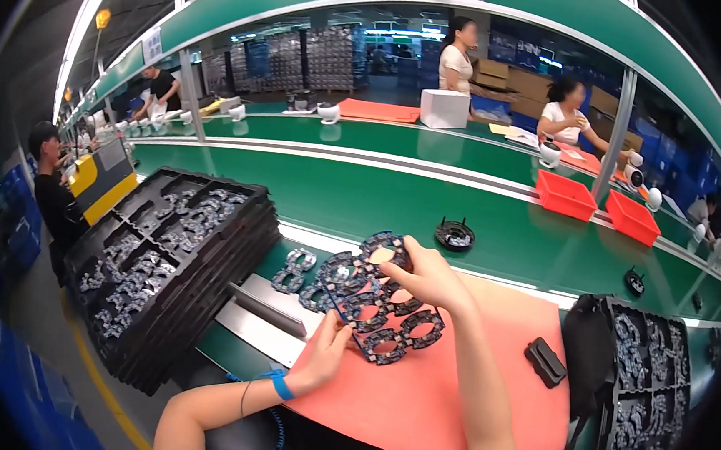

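head, left fingers [336, 329] pinching circuit panel [382, 298], right fingers [413, 255] clasping it

Several held ring-shaped boards [386, 306] at centre, overlapping too much to count. Two red bins [564, 206] toward three o'clock, two round black parts [455, 237] at three, one white box [444, 110] at one, one black block [546, 362] at four.

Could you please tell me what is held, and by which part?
Ring-shaped circuit-board panel, by its edges: left hand on the left, right hand at upper right.
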Tool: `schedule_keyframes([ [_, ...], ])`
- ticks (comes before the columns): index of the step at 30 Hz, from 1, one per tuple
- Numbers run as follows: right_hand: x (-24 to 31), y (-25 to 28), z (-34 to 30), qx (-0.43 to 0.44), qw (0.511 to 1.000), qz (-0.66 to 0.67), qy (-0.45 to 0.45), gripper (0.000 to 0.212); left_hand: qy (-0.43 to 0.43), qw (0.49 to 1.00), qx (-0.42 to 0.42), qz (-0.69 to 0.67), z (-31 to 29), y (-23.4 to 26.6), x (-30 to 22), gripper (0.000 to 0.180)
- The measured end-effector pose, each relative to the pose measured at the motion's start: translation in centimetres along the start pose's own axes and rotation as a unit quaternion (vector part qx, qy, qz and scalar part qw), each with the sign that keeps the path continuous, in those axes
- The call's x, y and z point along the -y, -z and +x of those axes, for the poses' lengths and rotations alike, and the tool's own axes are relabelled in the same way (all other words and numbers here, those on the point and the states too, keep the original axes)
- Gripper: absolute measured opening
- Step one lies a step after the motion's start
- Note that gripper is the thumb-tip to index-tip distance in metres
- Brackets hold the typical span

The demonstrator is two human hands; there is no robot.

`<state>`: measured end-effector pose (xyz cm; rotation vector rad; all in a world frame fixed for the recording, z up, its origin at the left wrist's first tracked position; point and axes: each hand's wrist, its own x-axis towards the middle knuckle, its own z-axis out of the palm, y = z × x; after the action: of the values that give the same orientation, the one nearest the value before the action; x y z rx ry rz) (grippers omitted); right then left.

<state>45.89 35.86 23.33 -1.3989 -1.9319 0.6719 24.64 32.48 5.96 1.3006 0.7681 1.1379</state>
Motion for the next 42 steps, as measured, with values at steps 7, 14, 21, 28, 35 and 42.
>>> schedule_keyframes([
  [7, -0.3, -3.0, 1.0, -0.078, 0.995, -0.042, 0.038, 0.043, -0.052, 0.996, -0.016, 0.068, 0.3, -0.2, 0.3, 0.051],
  [14, 1.1, -6.8, 0.9, -0.222, 0.964, -0.112, 0.094, 0.035, -0.029, 0.989, -0.067, 0.128, -0.1, 0.2, 0.5, 0.052],
  [21, -0.1, -6.7, 1.0, -0.229, 0.965, -0.097, 0.083, 0.034, -0.1, 0.976, -0.066, 0.184, -0.6, -1.6, -2.2, 0.053],
  [28, -0.3, -6.6, 0.7, -0.234, 0.959, -0.121, 0.103, 0.039, -0.059, 0.989, -0.036, 0.128, -0.8, -1.6, -2.1, 0.06],
  [35, 0.4, -7.4, 1.3, -0.231, 0.959, -0.118, 0.112, 0.038, -0.053, 0.991, -0.038, 0.117, -0.8, -0.5, -1.5, 0.062],
  [42, -0.9, -6.1, 1.4, -0.234, 0.964, -0.104, 0.078, 0.034, -0.068, 0.982, -0.034, 0.171, 0.4, -1.4, -1.0, 0.059],
])
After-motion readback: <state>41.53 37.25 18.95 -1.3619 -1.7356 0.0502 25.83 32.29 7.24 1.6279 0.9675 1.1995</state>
